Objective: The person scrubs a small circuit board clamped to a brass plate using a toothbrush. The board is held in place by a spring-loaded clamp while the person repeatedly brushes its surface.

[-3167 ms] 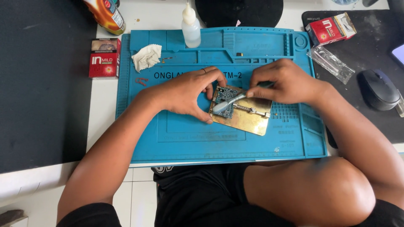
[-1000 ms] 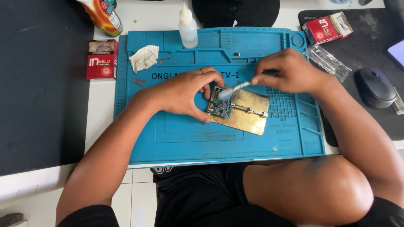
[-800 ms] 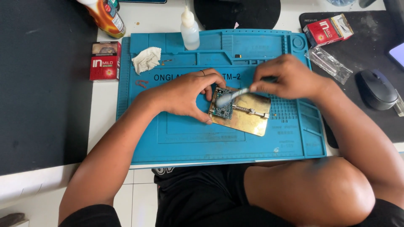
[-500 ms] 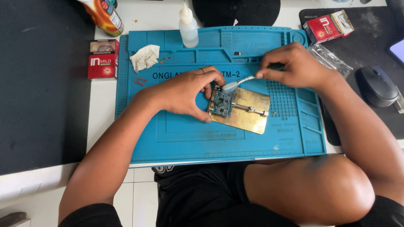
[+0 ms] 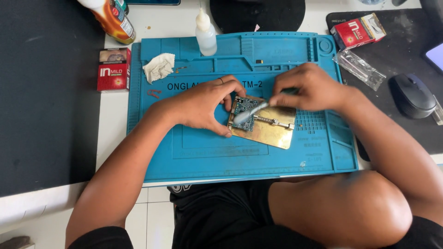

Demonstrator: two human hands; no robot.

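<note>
**Brush back down on the board**

Head view: your right hand (image 5: pixel 310 87), pinching the brush (image 5: pixel 249 112), has swung its head from above the circuit board (image 5: pixel 244 115) back onto it. Your left hand (image 5: pixel 205 102) stays clamped around the brass holder (image 5: pixel 272 131), so the scrubbing strokes continue.

A small home electronics repair corner: a blue silicone repair mat (image 5: pixel 198 152) covers the white worktop (image 5: pixel 113 115), with a circuit board (image 5: pixel 243 113) clamped in a brass holder (image 5: pixel 272 131), a squeeze bottle (image 5: pixel 205 34) at the far edge, and a computer mouse (image 5: pixel 412 97) to the right.
</note>
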